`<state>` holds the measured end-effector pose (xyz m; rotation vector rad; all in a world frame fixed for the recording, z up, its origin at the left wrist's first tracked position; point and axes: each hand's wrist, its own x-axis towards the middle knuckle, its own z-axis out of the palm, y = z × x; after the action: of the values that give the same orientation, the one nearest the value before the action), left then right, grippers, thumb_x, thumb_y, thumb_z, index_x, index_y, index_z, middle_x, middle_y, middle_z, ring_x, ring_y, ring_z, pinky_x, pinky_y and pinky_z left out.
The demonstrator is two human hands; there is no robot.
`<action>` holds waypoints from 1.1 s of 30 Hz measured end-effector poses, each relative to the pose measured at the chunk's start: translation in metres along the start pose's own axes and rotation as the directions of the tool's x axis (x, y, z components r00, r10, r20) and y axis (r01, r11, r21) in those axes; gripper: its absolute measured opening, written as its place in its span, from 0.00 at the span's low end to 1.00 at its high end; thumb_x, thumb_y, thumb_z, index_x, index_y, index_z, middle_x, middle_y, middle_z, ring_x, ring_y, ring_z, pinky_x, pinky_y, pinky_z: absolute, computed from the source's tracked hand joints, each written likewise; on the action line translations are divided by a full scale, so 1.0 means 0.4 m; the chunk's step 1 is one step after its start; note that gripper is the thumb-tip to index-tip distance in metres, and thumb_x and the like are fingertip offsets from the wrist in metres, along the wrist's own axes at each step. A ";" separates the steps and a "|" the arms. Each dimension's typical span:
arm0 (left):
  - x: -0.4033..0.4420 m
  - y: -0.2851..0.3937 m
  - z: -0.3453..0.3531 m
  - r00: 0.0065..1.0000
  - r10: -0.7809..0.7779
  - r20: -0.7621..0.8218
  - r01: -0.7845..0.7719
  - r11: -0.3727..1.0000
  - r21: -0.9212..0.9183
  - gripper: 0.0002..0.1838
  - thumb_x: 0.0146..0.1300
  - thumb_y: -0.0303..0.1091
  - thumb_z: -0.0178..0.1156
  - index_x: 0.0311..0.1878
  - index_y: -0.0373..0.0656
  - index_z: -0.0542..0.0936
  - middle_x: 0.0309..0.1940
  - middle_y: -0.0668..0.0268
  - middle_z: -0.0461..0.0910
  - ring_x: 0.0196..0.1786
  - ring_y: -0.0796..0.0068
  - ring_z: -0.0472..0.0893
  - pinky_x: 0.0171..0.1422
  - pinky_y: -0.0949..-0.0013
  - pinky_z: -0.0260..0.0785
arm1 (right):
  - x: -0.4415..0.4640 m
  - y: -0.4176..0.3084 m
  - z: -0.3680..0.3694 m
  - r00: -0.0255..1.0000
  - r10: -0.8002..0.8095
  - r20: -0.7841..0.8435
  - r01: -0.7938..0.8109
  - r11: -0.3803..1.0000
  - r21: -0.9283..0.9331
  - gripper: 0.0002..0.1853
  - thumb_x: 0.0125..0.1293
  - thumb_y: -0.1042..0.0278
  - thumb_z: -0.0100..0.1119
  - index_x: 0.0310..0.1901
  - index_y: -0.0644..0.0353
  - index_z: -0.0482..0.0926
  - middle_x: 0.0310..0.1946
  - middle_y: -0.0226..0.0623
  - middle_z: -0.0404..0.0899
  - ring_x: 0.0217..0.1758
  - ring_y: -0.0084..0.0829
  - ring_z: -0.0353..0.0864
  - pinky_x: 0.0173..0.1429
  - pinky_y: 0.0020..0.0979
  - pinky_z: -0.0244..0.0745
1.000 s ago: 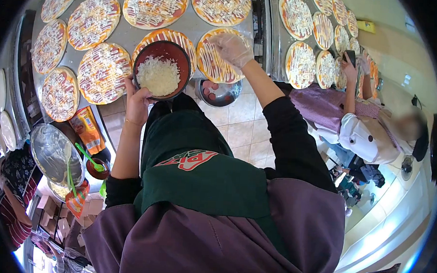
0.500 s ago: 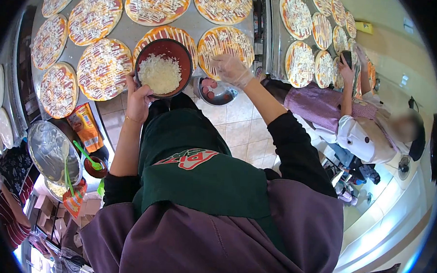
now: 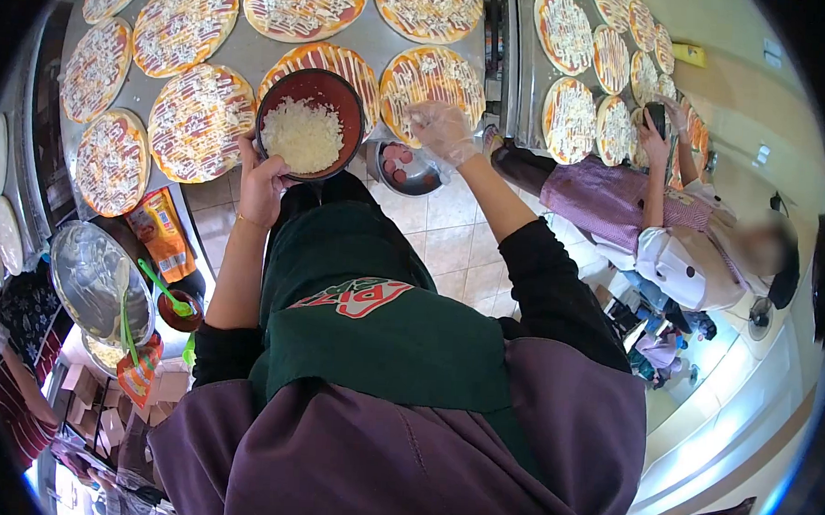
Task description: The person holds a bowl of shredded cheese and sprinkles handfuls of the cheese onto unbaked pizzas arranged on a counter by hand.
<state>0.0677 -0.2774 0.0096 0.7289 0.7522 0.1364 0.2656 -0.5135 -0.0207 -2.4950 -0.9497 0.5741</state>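
Note:
My left hand (image 3: 263, 183), bare, grips the near-left rim of a dark bowl with a reddish inside (image 3: 344, 96). White grated cheese (image 3: 303, 138) fills the lower part of the bowl. Over the near edge of a pizza (image 3: 433, 82) is my right hand (image 3: 444, 134) in a clear glove, its fingers curled downward. Whatever those fingers hold is hidden. That pizza carries stripes of sauce and scattered white shreds. Partly behind the bowl lies another striped pizza (image 3: 329, 62), with few or no shreds visible on it.
Several topped pizzas cover the metal table (image 3: 185, 84). Below its edge sits a metal bowl of pink slices (image 3: 414, 176). At left are an orange packet (image 3: 162, 236), a large metal bowl (image 3: 85, 275) and a small sauce bowl (image 3: 180, 322). A co-worker (image 3: 608, 202) stands at right holding a dark object.
My right hand has shifted slightly right over the same pizza. My left hand still holds the bowl in nearly the same place. The co-worker's dark object has moved slightly.

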 end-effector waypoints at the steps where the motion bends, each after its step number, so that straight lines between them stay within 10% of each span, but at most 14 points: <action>1: 0.000 0.001 0.000 1.000 0.007 0.002 -0.007 1.000 0.001 0.31 0.47 0.21 0.48 0.57 0.48 0.55 0.51 0.59 0.66 0.41 0.67 0.77 0.34 0.65 0.78 | 0.002 0.000 0.003 0.998 0.022 -0.063 -0.021 0.999 0.024 0.11 0.54 0.64 0.59 0.39 0.52 0.84 0.34 0.41 0.82 0.37 0.39 0.82 0.45 0.35 0.76; 10: 0.012 -0.013 -0.005 0.999 -0.022 0.038 0.022 1.000 -0.006 0.30 0.50 0.20 0.46 0.59 0.47 0.54 0.51 0.60 0.67 0.39 0.69 0.77 0.36 0.61 0.79 | 0.044 -0.023 -0.042 0.939 0.331 -0.095 -0.307 0.930 0.202 0.12 0.55 0.61 0.60 0.42 0.50 0.83 0.36 0.44 0.82 0.37 0.42 0.82 0.45 0.34 0.76; 33: 0.029 -0.026 0.054 0.996 -0.088 0.018 0.087 0.994 0.059 0.32 0.48 0.19 0.48 0.58 0.46 0.53 0.47 0.56 0.67 0.39 0.66 0.77 0.39 0.56 0.79 | 0.090 0.019 -0.028 0.962 0.207 -0.180 -0.149 0.945 0.290 0.13 0.57 0.68 0.57 0.44 0.54 0.82 0.38 0.39 0.83 0.40 0.34 0.83 0.47 0.30 0.76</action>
<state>0.0893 -0.2930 0.0070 0.7503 0.7696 0.0276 0.2998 -0.4963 -0.0232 -2.3451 -0.5281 0.4531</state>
